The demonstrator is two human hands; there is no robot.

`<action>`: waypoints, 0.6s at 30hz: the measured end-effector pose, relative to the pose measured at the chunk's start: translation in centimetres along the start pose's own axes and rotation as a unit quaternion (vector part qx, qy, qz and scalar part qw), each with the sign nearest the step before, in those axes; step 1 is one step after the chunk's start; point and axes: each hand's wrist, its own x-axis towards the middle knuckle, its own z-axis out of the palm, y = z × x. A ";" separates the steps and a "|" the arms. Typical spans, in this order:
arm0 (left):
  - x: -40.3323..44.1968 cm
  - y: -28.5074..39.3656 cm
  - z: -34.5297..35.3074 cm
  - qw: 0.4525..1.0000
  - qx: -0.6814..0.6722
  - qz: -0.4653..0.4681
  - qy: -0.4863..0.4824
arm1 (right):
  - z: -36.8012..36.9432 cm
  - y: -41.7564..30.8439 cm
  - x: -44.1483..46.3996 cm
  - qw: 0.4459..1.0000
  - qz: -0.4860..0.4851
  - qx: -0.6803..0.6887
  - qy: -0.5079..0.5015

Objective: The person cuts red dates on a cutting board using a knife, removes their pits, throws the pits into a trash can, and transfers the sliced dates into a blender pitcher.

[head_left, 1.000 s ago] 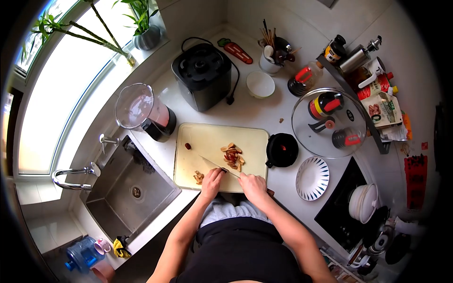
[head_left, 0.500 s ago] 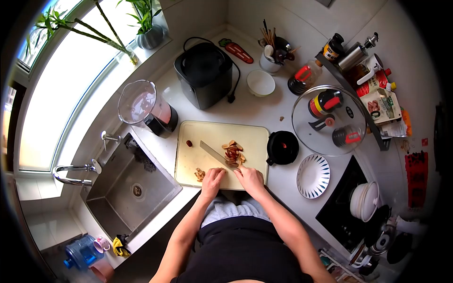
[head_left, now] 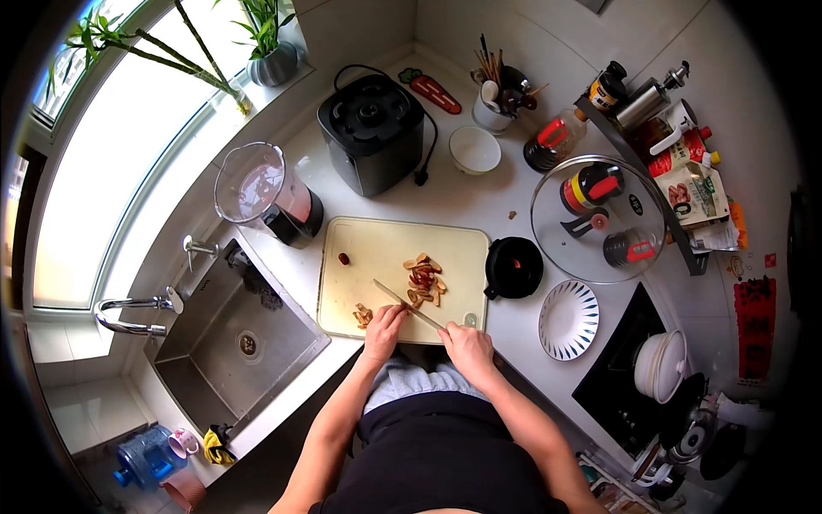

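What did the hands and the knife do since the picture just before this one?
The right hand moved back toward the person's body and a little to the right, and the knife came back with it, its blade now showing as a thinner strip. Nothing was picked up or let go. The left hand, the cutting board and the whole red piece stayed about where they were.

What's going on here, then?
Someone is working with a knife at a cutting board. The right hand grips the knife at its handle end, and the left hand is close beside it; whether it holds anything is hard to tell. A pile of sliced pieces lies by the knife, a smaller heap sits to its left, and one dark red piece lies apart.
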 end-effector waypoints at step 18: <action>-0.1 -0.5 -0.5 1.000 -0.013 0.011 -0.019 | 3.8 0.0 2.4 0.999 0.015 -0.021 -0.038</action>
